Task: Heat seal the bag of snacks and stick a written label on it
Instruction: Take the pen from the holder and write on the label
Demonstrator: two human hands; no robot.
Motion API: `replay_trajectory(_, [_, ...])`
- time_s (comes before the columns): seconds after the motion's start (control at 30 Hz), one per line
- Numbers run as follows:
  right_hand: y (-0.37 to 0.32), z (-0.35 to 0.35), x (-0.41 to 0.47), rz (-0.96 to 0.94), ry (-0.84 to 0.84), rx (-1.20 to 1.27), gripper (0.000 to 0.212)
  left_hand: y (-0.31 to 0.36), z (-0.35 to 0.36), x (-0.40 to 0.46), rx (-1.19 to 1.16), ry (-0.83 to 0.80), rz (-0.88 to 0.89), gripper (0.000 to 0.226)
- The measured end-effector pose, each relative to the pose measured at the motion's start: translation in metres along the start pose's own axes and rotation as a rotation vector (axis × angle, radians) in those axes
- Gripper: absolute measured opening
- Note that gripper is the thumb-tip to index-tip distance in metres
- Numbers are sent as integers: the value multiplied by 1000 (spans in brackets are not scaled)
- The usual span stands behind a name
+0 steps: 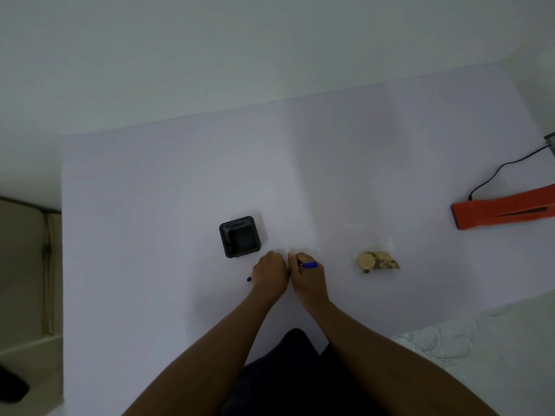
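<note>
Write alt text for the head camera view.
A person's left hand and right hand, which grips a blue pen, meet on a white table, between a black square plastic tray and a clear bag of snacks; an orange heat sealer lies far right.

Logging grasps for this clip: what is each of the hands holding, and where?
Right hand grips a blue pen around its barrel. Left hand is closed; a blue bit shows beside it, possibly the cap.

Pale table point(150, 175) against white wall point(210, 40) (dim, even light).
</note>
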State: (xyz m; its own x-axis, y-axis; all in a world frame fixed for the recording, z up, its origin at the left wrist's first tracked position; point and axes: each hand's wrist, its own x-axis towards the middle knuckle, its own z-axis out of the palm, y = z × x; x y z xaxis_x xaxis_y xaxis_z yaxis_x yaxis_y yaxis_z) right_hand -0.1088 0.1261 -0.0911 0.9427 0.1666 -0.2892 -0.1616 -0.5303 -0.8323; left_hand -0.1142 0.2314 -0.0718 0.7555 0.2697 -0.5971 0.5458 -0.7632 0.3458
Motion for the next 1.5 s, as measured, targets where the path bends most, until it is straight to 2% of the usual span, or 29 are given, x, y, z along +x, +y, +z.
replay_trajectory(0.13, [5,1,1,60,-6,2,37,-4,-5,-12,-36,34,32,21])
replay_trajectory(0.27, [-1,3,-2,18,16,7,40,-24,-9,-30,41,206,128,22])
replay_trajectory(0.37, [-4,3,-4,1,27,27,42,-44,-13,-41,54,259,57,31])
replay_trajectory(0.47, [-3,4,-3,3,32,12,43,-59,-13,-46,10,235,-60,41])
replay_trajectory(0.57, [-6,1,-5,-44,42,-35,43,-67,-12,-46,-42,194,-91,27])
replay_trajectory(0.63, [-10,-1,-7,-71,34,-44,39,-68,-13,-47,-122,186,-112,19])
replay_trajectory(0.73, [-28,-6,-7,-69,-14,4,30,-62,-24,-52,-400,210,-178,18])
replay_trajectory(0.83, [-64,-14,-12,-63,-48,121,19,-53,-44,-61,-659,257,-132,17])
replay_trajectory(0.9, [-89,-23,-17,9,-86,254,24,-48,-59,-70,-772,282,-97,20])
replay_trajectory(1.0, [-116,-36,-21,36,-124,413,44,-42,-80,-82,-901,306,-87,24])
replay_trajectory(1.13, [-141,-42,-25,57,-57,529,56,-33,-98,-92,-998,315,-64,22])
replay_trajectory(1.5, [-157,-46,-30,33,48,571,59,-18,-112,-104,-1026,305,-46,22])
